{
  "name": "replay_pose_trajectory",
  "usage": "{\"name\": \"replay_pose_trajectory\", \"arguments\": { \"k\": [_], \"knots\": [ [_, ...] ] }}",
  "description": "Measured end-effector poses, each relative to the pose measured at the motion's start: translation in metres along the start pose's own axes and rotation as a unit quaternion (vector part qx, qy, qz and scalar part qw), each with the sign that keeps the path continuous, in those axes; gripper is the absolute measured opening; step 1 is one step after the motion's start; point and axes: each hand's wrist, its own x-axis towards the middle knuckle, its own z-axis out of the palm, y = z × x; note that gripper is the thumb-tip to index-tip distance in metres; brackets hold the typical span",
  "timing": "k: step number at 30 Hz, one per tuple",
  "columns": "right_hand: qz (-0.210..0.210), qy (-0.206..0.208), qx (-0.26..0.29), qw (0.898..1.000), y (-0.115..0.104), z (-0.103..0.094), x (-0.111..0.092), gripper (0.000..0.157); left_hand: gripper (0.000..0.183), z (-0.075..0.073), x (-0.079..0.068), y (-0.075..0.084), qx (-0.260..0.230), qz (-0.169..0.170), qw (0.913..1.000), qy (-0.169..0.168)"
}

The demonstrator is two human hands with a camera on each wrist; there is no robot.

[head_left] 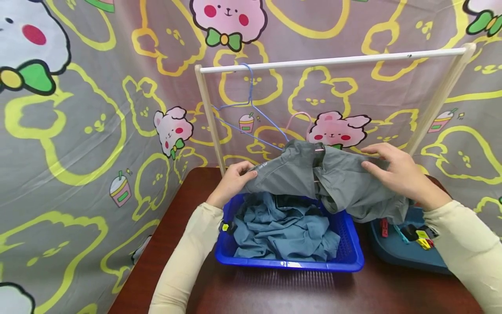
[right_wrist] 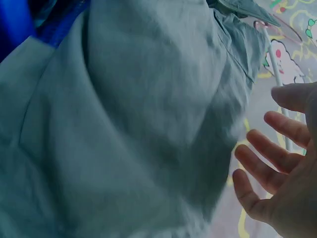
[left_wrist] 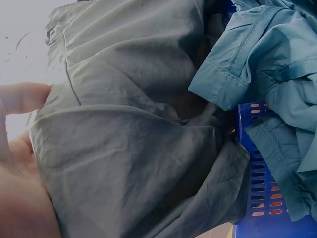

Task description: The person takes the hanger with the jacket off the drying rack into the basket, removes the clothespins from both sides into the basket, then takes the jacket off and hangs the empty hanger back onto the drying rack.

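A grey garment [head_left: 282, 170] is spread above the basket, its exact kind unclear. A pink hanger [head_left: 300, 114] rises behind it, and slim pink pieces show in the gap at its middle. My left hand [head_left: 235, 179] pinches the left end between thumb and fingers; the left wrist view has this hand [left_wrist: 22, 163] at the cloth's edge. Over the right end, my right hand [head_left: 396, 170] has its fingers spread and loosely bent. In the right wrist view, those fingers [right_wrist: 262, 173] stand apart from the cloth [right_wrist: 148, 114].
Beneath is a blue plastic basket [head_left: 290, 264] with crumpled teal-blue clothing [head_left: 282, 231]. A blue hanger [head_left: 251, 93] hangs from the white rod [head_left: 333, 62] of a rack. At right, a dark blue container [head_left: 408, 259] bears small coloured clips [head_left: 423, 243]. Patterned curtains surround the brown table [head_left: 164, 244].
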Motion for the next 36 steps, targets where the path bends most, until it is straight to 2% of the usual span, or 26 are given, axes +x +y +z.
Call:
{"name": "replay_pose_trajectory", "arguments": {
  "k": [6,12,17,21,24,29,36],
  "knots": [
    [0.011,-0.022,0.015,1.000,-0.005,0.016,0.009,0.030,0.015,0.000,0.000,0.001,-0.006,0.001,1.0000,-0.002],
    [0.005,0.004,0.006,1.000,-0.007,0.030,0.015,0.015,0.013,-0.003,0.001,-0.001,0.002,0.008,0.9999,-0.007],
    [-0.010,0.038,-0.004,0.999,-0.011,0.037,0.015,0.010,0.010,-0.001,0.001,-0.001,0.073,0.004,0.9970,0.024],
    [-0.014,0.036,0.004,0.999,-0.016,0.040,0.016,0.010,0.028,0.007,0.005,0.010,0.114,0.023,0.9924,0.040],
    [-0.019,0.026,0.010,0.999,-0.020,0.042,0.017,0.009,0.032,0.016,0.009,0.017,0.109,0.047,0.9926,0.024],
    [-0.031,0.020,0.010,0.999,-0.023,0.045,0.018,0.008,0.023,0.027,0.014,0.016,0.114,0.068,0.9911,0.013],
    [-0.043,0.008,-0.005,0.999,-0.015,0.038,0.018,0.011,0.020,0.028,0.015,0.012,0.100,0.083,0.9913,0.020]
  ]
}}
